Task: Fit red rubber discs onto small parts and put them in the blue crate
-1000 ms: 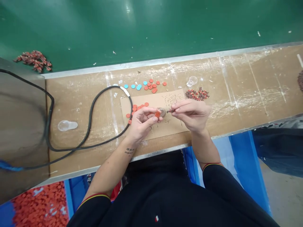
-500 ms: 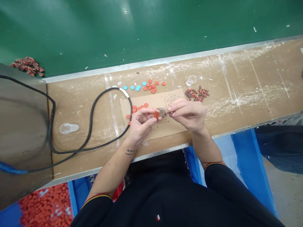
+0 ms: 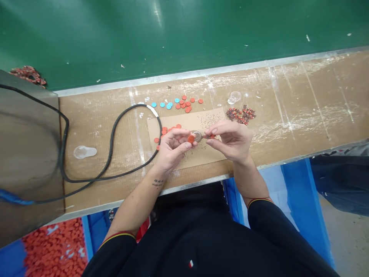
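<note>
My left hand (image 3: pixel 175 148) is closed, its thumb and fingers pinching a small orange disc (image 3: pixel 190 139) and a round silver part (image 3: pixel 197 136) beside it. Short red and dark wires (image 3: pixel 208 136) reach right from the silver part. Around these wires my right hand (image 3: pixel 230 140) is held with thumb and forefinger apart, and the wires show in the gap between them. Both hands are above a cardboard sheet (image 3: pixel 190 121). Loose orange discs (image 3: pixel 164 130) lie on it by the left hand, partly hidden by the fingers.
Behind the sheet lie blue discs (image 3: pixel 162 104) and more orange discs (image 3: pixel 188 104). A pile of short wires (image 3: pixel 241 114) and clear plastic pieces (image 3: pixel 234 97) sit at right. A black cable (image 3: pixel 111 154) loops at left near a clear cap (image 3: pixel 85 152). Below stands a bin of orange discs (image 3: pixel 56 250).
My right thumb and forefinger have parted from their pinch on the wires, exposing more of them. My left hand keeps its hold. The view has shifted slightly.
</note>
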Tool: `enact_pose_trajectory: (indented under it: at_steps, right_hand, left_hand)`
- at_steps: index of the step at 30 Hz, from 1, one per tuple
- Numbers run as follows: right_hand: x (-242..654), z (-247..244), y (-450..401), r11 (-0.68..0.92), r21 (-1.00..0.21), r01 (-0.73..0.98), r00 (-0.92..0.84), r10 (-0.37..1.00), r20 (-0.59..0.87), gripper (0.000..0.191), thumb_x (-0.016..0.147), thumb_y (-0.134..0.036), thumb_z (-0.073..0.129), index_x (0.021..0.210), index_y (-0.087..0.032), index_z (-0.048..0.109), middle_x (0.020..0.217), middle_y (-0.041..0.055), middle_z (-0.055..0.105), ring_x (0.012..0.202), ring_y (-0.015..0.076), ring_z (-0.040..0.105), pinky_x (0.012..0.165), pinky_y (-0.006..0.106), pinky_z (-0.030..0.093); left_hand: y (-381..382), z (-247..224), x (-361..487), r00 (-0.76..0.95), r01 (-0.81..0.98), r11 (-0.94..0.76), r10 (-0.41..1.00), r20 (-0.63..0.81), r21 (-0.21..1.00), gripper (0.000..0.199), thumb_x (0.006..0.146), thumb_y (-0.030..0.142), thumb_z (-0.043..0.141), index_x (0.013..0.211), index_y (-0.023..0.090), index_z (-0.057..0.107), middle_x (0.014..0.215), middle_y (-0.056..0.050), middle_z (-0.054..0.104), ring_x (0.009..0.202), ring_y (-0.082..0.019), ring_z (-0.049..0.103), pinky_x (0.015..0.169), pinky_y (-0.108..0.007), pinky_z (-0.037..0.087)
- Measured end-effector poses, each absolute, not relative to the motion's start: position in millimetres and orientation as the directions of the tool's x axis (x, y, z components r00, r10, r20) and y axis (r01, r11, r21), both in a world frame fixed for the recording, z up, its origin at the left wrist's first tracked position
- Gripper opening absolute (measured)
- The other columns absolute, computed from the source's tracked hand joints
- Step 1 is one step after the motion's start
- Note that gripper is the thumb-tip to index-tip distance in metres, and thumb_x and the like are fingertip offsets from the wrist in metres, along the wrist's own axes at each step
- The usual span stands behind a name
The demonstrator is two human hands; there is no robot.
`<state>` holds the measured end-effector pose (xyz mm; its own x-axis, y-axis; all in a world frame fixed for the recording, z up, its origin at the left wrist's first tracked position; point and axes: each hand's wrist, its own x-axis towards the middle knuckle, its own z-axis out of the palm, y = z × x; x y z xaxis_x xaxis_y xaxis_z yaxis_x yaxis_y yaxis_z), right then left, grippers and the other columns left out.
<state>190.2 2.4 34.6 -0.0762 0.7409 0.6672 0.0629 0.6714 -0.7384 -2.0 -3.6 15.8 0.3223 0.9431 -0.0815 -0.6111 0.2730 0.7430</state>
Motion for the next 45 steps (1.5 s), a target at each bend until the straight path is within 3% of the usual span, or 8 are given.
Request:
enact_pose_trajectory:
  at_steps: [4,9,13,18,23,33,45]
  right_hand:
    - [187,33,4,0.681,-0.73,0.054,-0.107,0.731,0.674,0.017,0.089,-0.025,0.083,0.106,-0.029,0.079,0.093,-0.0005,0.087,0.077,0.0126,0.082,0.068,0.023,0.067]
    - [183,28,5,0.705,-0.702,0.102,-0.126,0.709,0.694,0.011,0.09,-0.026,0.084,0.1,-0.028,0.079,0.094,0.0009,0.087,0.084,0.0158,0.084,0.075,0.027,0.068]
    - [179,24,3,0.742,-0.666,0.083,-0.093,0.671,0.736,0.018,0.088,-0.024,0.085,0.105,-0.029,0.079,0.095,0.0005,0.087,0.086,0.0167,0.085,0.077,0.027,0.07]
    - [178,25,1,0.76,-0.622,0.19,-0.089,0.644,0.76,0.012,0.091,-0.028,0.082,0.103,-0.028,0.078,0.094,0.0002,0.088,0.085,0.0172,0.085,0.073,0.027,0.071]
    - [179,29,1,0.793,-0.591,0.147,-0.124,0.608,0.784,0.026,0.089,-0.016,0.083,0.111,-0.028,0.077,0.099,0.0013,0.088,0.09,0.0172,0.086,0.078,0.026,0.072]
    - [181,31,0,0.791,-0.586,0.172,-0.168,0.61,0.774,0.028,0.088,-0.012,0.082,0.111,-0.027,0.075,0.102,0.0007,0.088,0.092,0.017,0.086,0.081,0.026,0.073]
    - [184,32,1,0.801,-0.557,0.221,-0.208,0.596,0.775,0.023,0.088,-0.013,0.082,0.107,-0.024,0.074,0.097,0.0005,0.087,0.09,0.0166,0.086,0.082,0.026,0.073]
  left_hand:
    - [-3,16,-2,0.325,-0.61,0.276,0.942,-0.084,0.743,0.032,0.069,0.03,0.102,0.09,0.022,0.079,0.089,-0.002,0.081,0.073,-0.012,0.078,0.073,-0.02,0.066]
    - [-4,16,-1,0.301,-0.604,0.253,0.95,-0.077,0.756,0.036,0.066,0.033,0.104,0.088,0.022,0.078,0.088,-0.001,0.079,0.067,-0.011,0.075,0.073,-0.023,0.067]
    - [-4,15,0,0.274,-0.617,0.192,0.962,-0.02,0.764,0.031,0.066,0.031,0.103,0.085,0.024,0.08,0.091,-0.002,0.08,0.073,-0.012,0.076,0.073,-0.024,0.068]
    - [-3,15,-1,0.263,-0.618,0.14,0.964,0.036,0.773,0.024,0.07,0.035,0.1,0.086,0.027,0.084,0.094,-0.004,0.082,0.079,-0.014,0.077,0.074,-0.026,0.069]
    - [-3,15,1,0.23,-0.61,0.062,0.968,0.102,0.79,0.018,0.075,0.03,0.098,0.086,0.028,0.084,0.093,-0.003,0.081,0.082,-0.016,0.079,0.077,-0.029,0.07]
    - [-2,12,-1,0.239,-0.614,0.046,0.962,0.13,0.788,0.02,0.076,0.025,0.097,0.092,0.029,0.085,0.096,-0.002,0.083,0.083,-0.011,0.079,0.079,-0.019,0.068]
    - [-1,6,-2,0.25,-0.594,-0.019,0.946,0.207,0.805,0.022,0.081,0.021,0.093,0.098,0.031,0.086,0.101,0.0,0.084,0.089,-0.013,0.082,0.08,-0.019,0.069]
